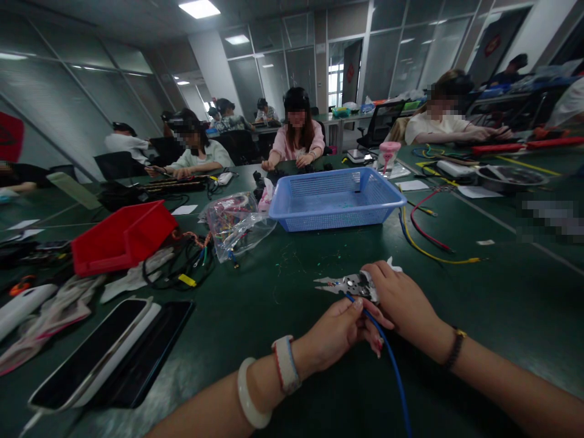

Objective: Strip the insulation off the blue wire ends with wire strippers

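Note:
My left hand (337, 331) pinches a blue wire (393, 359) near its end, thumb on top. The wire's tip points up toward the tool, and its length trails down past the bottom edge of the view. Wrapped in my right hand (396, 292) is a pair of wire strippers (349, 284), jaws pointing left and slightly parted at the tips. Its handles are mostly hidden by my fingers. The wire end lies just below the jaws; whether it touches them I cannot tell. Tiny green and thin scraps lie on the green table (255, 353) beyond the tool.
A blue plastic basket (337, 218) stands ahead. To the left are a clear bag of wires (232, 225), a red bin (123, 240), gloves (59, 316) and phones (95, 353). Yellow and red cables (424, 243) lie right. Several people sit at tables beyond.

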{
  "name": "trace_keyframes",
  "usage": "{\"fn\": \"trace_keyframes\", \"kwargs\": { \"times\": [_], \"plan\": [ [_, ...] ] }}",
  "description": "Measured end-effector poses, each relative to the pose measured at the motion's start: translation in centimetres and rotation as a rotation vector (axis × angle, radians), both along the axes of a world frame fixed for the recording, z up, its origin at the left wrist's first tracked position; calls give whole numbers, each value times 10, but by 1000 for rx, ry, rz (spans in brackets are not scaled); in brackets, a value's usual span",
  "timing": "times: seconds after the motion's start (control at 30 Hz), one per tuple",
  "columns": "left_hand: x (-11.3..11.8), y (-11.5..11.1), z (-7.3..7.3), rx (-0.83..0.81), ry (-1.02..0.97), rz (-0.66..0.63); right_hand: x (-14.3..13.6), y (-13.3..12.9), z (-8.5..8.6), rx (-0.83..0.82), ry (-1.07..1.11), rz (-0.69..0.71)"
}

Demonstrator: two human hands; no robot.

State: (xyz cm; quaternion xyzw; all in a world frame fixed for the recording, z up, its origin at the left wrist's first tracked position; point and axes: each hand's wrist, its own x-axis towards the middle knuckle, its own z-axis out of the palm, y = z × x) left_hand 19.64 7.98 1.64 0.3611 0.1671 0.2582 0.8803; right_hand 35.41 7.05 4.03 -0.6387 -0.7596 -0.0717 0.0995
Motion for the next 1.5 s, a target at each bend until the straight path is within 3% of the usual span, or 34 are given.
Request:
{"fn": "trace_keyframes", "kwargs": {
  "times": [0.47, 0.7, 1.2, 1.5],
  "plan": [
    [0, -2, -1, -39, -47, -33, 1, 3, 4, 38, -125, -67],
    [0, -1, -2, -41, -84, -38, 3, 2, 1, -3, 63, -12],
    [-3, 0, -2, -38, -103, -94, 7, 3, -7, 3, 253, -6],
    [-1, -2, -5, 16, -32, -55, 12, 7, -10, 94, 373, -11]
  ]
}}
